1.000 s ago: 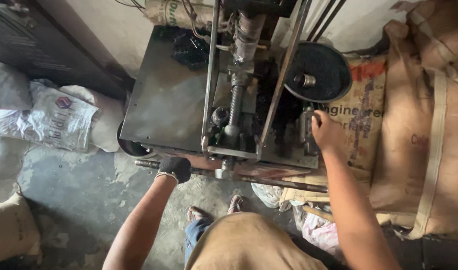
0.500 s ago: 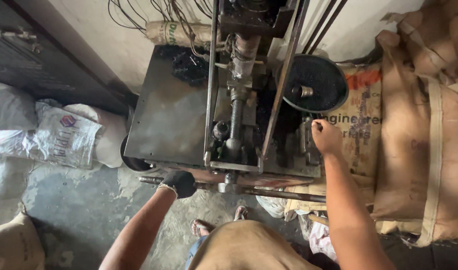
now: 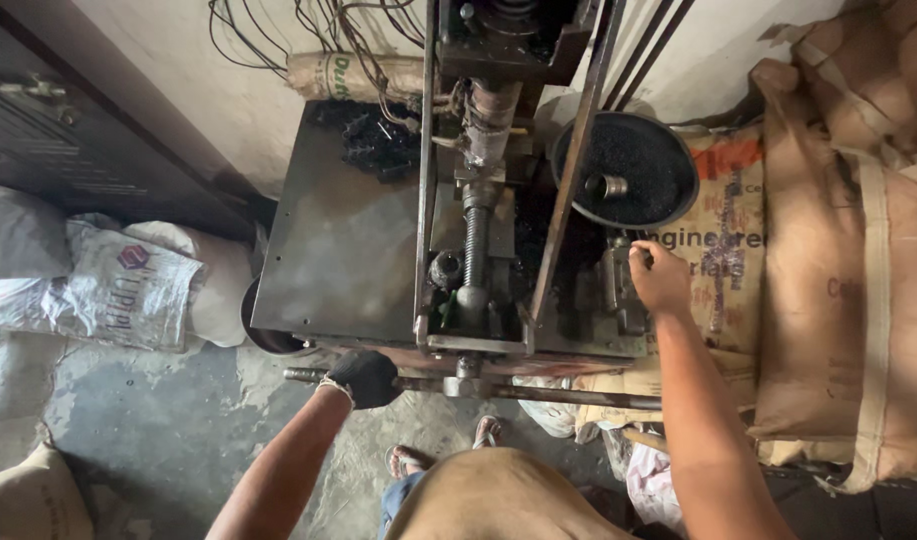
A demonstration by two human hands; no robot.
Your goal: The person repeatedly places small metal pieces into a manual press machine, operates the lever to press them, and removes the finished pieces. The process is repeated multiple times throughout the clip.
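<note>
A: Left hand (image 3: 363, 378), in its dark glove, is wrapped shut around the horizontal metal bar (image 3: 538, 394) along the front of the machine (image 3: 358, 250), same grip as a second ago.

B: And the right hand (image 3: 658, 278)?

A: That one has shifted. A second ago it sat lower, at the front right corner of the frame; now it's up just under the black flywheel (image 3: 628, 170), fingers curled on a small metal part (image 3: 618, 285) on the machine's right side. How tightly it grips, I can't tell; the part is mostly hidden behind the fingers.

B: So the bar stays put?

A: Looks so. It runs from the gloved fist rightward, past the threaded screw shaft (image 3: 473, 245), which stands just above and to the right of that fist. I'd judge the left steadies while the right works the side fitting.

B: Surroundings?

A: Brown sacks (image 3: 838, 300) right of the bare hand, white printed bags (image 3: 128, 290) well left of the glove.
</note>
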